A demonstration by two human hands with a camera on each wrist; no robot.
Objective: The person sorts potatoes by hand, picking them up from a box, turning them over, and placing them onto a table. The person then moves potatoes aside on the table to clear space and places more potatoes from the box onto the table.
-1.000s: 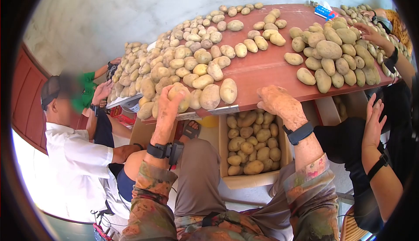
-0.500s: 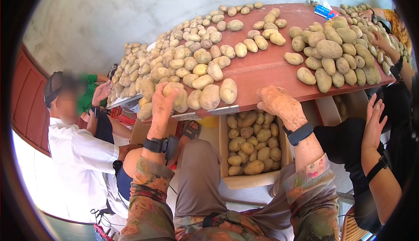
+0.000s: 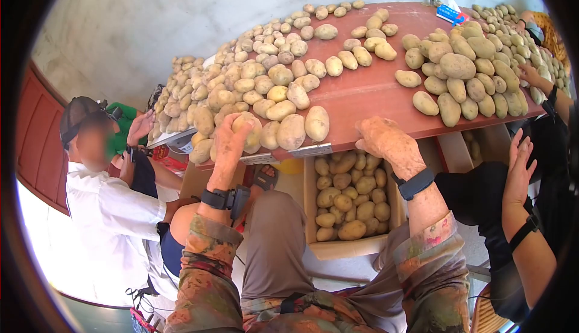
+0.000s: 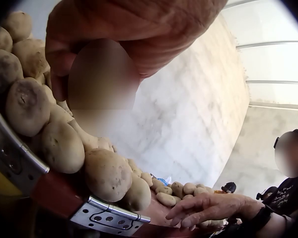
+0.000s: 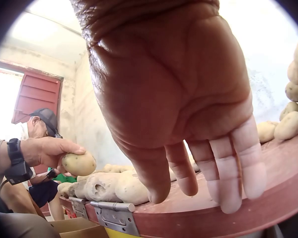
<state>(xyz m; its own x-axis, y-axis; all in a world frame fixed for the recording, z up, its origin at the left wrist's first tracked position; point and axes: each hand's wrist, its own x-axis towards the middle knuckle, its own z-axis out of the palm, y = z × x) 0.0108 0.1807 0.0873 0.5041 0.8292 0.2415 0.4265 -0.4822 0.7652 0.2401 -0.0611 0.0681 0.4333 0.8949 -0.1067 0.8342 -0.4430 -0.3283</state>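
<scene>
At centre left of the head view the left hand (image 3: pixel 229 143) curls its fingers around a potato (image 3: pixel 248 129) lifted at the near edge of the red table (image 3: pixel 368 95), while the right hand (image 3: pixel 383 139), fingers relaxed and holding nothing, rests on that edge above the box of potatoes (image 3: pixel 350 197); no writing is readable.

Counter (image 3: pixel 368 95): smooth reddish-brown top with a dull sheen; edge carries a bright metal hinge plate (image 4: pixel 108 215). Potatoes (image 3: pixel 289 95): matt, dusty, lightly pitted skins. Box (image 3: pixel 353 248), lower centre of the head view: plain brown cardboard. Sleeves (image 3: pixel 205 272): soft printed cloth.
</scene>
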